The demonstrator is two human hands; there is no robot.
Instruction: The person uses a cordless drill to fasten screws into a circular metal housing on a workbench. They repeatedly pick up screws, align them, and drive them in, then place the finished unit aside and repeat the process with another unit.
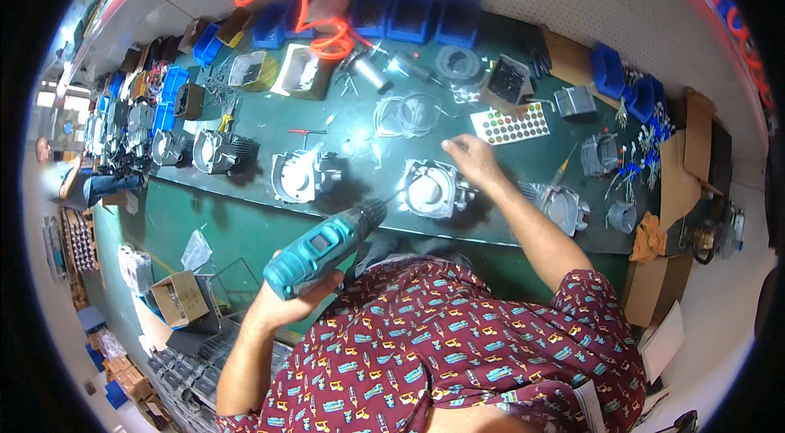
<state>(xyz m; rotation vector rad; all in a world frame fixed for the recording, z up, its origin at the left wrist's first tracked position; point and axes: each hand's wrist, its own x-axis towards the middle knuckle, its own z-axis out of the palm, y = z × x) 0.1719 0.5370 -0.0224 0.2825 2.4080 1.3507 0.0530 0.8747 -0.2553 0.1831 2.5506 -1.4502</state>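
Observation:
My left hand (296,294) is wrapped round the grip of a teal cordless drill (320,246). The drill lies slantwise, its dark chuck and thin bit pointing up and right to the left rim of a grey metal housing (430,190). This round casting sits near the bench's front edge. Over its far right side is my right hand (474,161), fingers drawn together; whatever they may hold is hidden. To the left stands a similar metal housing (298,176), with a red T-handle wrench (307,132) behind it. Another round housing (562,209) sits under my right forearm.
On the green bench (270,118) lie a card of round stickers (513,124), coiled clear tubing (405,116) and a box of dark parts (507,81). Blue bins (411,14) line the back. An orange coiled hose (331,47) hangs down. A person (61,175) is at far left.

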